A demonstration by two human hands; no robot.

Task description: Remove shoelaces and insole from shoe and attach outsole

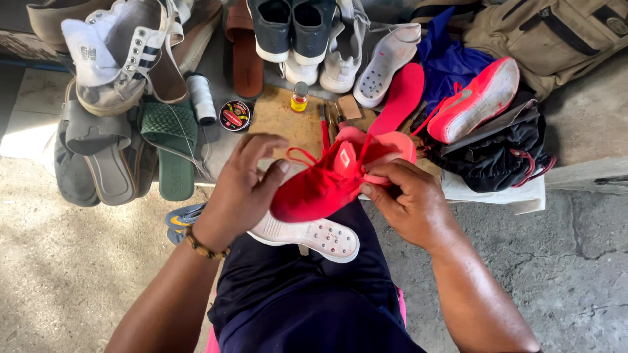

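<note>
At the far left, grey sandals (98,157) and a green woven slide (171,140) overhang the edge of the low ledge, with bare concrete floor (59,274) open below them. Above these sits a grey-and-white sneaker (118,55) with a white tongue label. Just right of the slide stand a white thread spool (201,98) and a small round tin (235,115) with a black-and-red lid, then a little yellow bottle (299,98) on a worn wooden board (281,117). The left hand (242,193) curls over the toe of a red sneaker (327,183) resting on the person's lap, fingers closed on its fabric. A white square tag shows on the shoe's tongue. The right hand (409,202) pinches the shoe near its red lace (301,155). Beyond, a red insole (400,98) leans by a white sole (387,62); a second red sneaker (476,98) lies on a black bag (504,153). Cracked floor lies open at the right.
</note>
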